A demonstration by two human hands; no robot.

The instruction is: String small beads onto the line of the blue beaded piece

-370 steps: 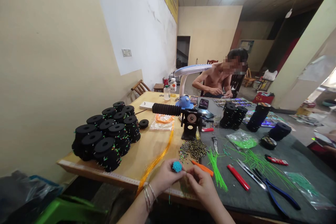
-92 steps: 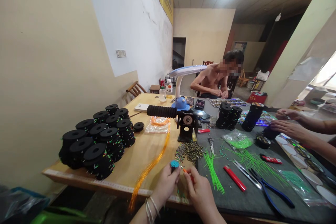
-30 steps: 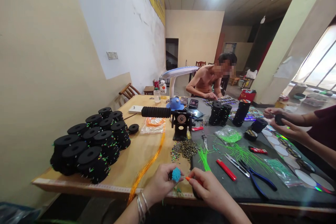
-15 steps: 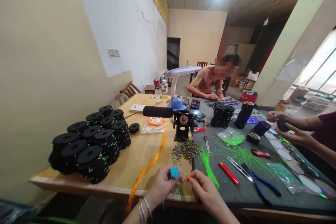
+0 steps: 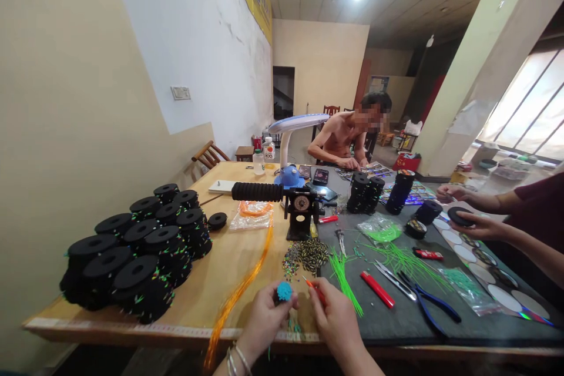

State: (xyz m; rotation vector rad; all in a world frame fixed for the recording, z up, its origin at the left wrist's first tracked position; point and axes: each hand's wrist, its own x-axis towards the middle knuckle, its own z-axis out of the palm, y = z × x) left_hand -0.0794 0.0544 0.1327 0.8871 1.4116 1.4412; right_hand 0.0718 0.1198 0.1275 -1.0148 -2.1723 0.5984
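My left hand (image 5: 265, 316) is closed around a bundle with bright turquoise, bumpy ends (image 5: 284, 290). A little to its right, my right hand (image 5: 337, 320) pinches a slim orange-handled pointed tool (image 5: 317, 292), its thin tip angled up and left. The two hands are apart, over the front edge of the wooden table (image 5: 251, 241). Small green pieces (image 5: 294, 323) lie below and between them. Just beyond are a pile of dark metallic beads (image 5: 312, 255) and a bunch of green strands (image 5: 343, 282).
Stacked black foam spools (image 5: 136, 273) stand at left, and orange strands (image 5: 240, 289) hang over the edge. A black winding device (image 5: 300, 211) stands ahead. At right lie a red lighter (image 5: 378, 289), scissors (image 5: 394, 279) and blue-handled pliers (image 5: 432, 302). Two other people work at the table.
The view has shifted, so the table things sit further left. My right hand has tilted the orange tool's tip more upward. My left hand still grips the turquoise bundle.
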